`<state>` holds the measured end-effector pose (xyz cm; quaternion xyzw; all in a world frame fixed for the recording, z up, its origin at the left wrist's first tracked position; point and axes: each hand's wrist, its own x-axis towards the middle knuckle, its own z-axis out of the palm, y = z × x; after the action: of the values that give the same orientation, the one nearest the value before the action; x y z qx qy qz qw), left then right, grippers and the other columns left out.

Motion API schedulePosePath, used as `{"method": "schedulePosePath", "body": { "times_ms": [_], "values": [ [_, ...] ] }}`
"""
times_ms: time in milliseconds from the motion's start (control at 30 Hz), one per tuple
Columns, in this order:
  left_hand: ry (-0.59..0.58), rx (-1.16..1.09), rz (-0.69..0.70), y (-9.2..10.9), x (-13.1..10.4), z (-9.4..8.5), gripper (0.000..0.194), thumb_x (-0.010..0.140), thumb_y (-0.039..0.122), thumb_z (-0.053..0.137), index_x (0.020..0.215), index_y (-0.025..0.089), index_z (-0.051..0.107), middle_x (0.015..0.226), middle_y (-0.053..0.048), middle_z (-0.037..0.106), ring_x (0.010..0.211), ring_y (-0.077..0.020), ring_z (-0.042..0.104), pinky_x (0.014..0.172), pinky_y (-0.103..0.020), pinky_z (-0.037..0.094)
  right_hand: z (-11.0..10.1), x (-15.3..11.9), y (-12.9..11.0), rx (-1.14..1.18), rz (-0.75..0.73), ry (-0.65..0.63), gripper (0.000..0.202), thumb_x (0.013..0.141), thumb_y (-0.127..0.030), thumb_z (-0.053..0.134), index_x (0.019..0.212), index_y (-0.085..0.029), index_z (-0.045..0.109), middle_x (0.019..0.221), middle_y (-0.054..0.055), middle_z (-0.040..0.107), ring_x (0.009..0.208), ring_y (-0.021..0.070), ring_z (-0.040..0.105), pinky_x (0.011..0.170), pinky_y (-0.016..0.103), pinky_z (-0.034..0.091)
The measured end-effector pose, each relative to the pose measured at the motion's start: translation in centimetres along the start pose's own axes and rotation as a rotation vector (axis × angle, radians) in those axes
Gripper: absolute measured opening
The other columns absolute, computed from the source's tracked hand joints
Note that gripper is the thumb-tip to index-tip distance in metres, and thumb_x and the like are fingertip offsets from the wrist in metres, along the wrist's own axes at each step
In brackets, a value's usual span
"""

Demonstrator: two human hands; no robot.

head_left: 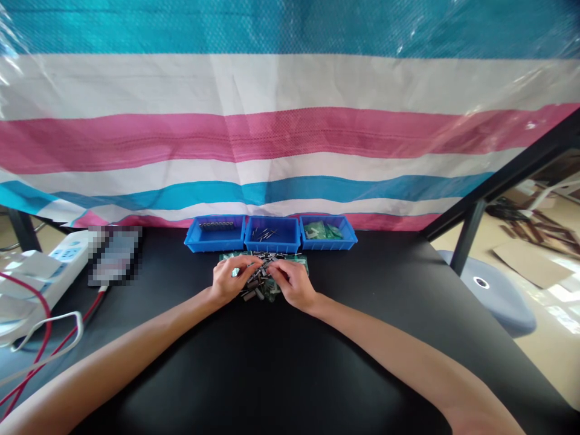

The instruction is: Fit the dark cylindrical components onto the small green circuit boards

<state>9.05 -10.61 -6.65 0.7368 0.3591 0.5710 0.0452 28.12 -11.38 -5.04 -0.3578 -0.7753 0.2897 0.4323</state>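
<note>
On the black table lies a pile of small metal parts [252, 295], mixed cylinders and thin pins, with green-and-clear packets [272, 291] among them. My left hand [230, 279] reaches into the pile from the left, its thumb and fingers curled together at the tips. From the other side comes my right hand [295, 283], thumb and forefinger pinched close to the left fingertips. Anything between the fingers of either hand is too small to make out. Behind the pile stand three blue bins: the left bin [212, 244] holds a row of dark cylinders, the middle bin [272, 246] thin pins, the right bin [330, 244] green packets.
A white power strip [54, 266] and a blurred-out device [115, 257] with a red cable [90, 308] lie at the left. A striped plastic sheet [272, 139] hangs behind the bins. Beyond the table's right edge are a black frame bar [469, 235] and a grey stool [502, 296].
</note>
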Motion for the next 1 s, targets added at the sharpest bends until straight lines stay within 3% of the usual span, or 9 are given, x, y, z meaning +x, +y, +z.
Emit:
{"method": "schedulePosePath", "body": {
  "times_ms": [633,1000],
  "values": [
    [-0.028,0.035,-0.004,0.04,-0.05,-0.14,0.006,0.081,0.019,0.069,0.086,0.019,0.067,0.080,0.001,0.077,0.066,-0.0117,0.072,0.064,-0.020,0.057,-0.03,-0.02,-0.15,0.000,0.016,-0.001,0.026,0.094,-0.028,0.048,0.076,-0.016,0.062,0.062,0.000,0.056,0.055,0.0108,0.048,0.055,0.022,0.036],
    [0.001,-0.019,0.065,0.22,0.15,-0.12,0.013,0.081,0.015,0.069,0.090,0.018,0.061,0.081,0.000,0.077,0.071,-0.0132,0.073,0.065,-0.020,0.058,-0.07,-0.02,-0.11,0.006,0.020,0.000,0.026,0.095,-0.029,0.048,0.077,-0.016,0.062,0.064,0.000,0.056,0.056,0.0107,0.050,0.056,0.022,0.037]
  ]
}}
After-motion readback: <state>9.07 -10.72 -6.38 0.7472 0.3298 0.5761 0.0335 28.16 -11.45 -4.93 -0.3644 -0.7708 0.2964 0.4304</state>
